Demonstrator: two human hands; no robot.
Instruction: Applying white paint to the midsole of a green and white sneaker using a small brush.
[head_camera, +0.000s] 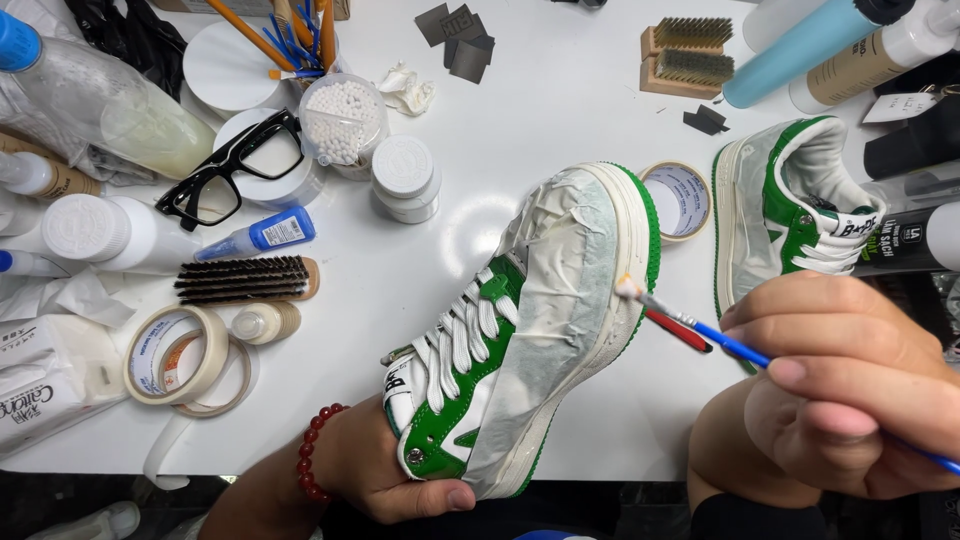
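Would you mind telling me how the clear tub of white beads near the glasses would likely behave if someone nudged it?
The clear tub looks light, so it would probably slide easily on the smooth white table. It seems squat and broad, so tipping appears unlikely. Pushed left, it would likely bump the black glasses resting close beside it.

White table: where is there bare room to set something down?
The white table lies bare between the wooden wire brushes, white screw-lid jar and taped green-and-white sneaker. A smaller patch lies under the dark bristle brush. The left side is crowded with bottles.
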